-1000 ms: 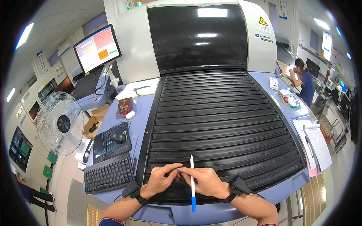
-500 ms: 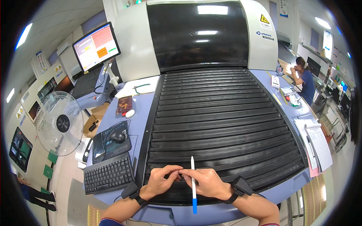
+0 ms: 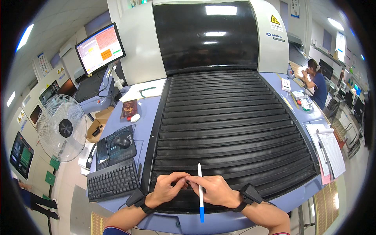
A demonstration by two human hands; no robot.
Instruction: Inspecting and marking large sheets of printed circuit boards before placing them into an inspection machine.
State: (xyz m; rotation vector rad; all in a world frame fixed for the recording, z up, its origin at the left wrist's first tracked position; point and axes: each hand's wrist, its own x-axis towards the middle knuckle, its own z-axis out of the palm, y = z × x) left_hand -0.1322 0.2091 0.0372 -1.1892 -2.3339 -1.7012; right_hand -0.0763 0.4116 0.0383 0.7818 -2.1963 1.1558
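My right hand (image 3: 216, 190) is closed around a white pen (image 3: 201, 199) with a blue end. The pen stands nearly lengthwise, its white tip pointing away and its blue end toward me. My left hand (image 3: 167, 189) is closed, thumb and index finger pinched together, and its fingertips meet those of my right hand. Whether anything small lies between them is hidden. Both hands are over the near end of a black ribbed bellows cover (image 3: 227, 135) on a large machine. Each wrist wears a black strap with a dark block.
Left of the bellows are a keyboard (image 3: 112, 181), a mouse (image 3: 123, 141), green-handled pliers (image 3: 146, 89) and a monitor (image 3: 100, 47). A standing fan (image 3: 62, 128) is farther left. Clipped papers (image 3: 331, 150) lie at right. A seated person (image 3: 318, 88) works beyond, and another person's legs (image 3: 41, 203) show at lower left.
My hands and the pen stay almost in place. At the lower left edge, the other person has shifted further into view, with a hand now showing.
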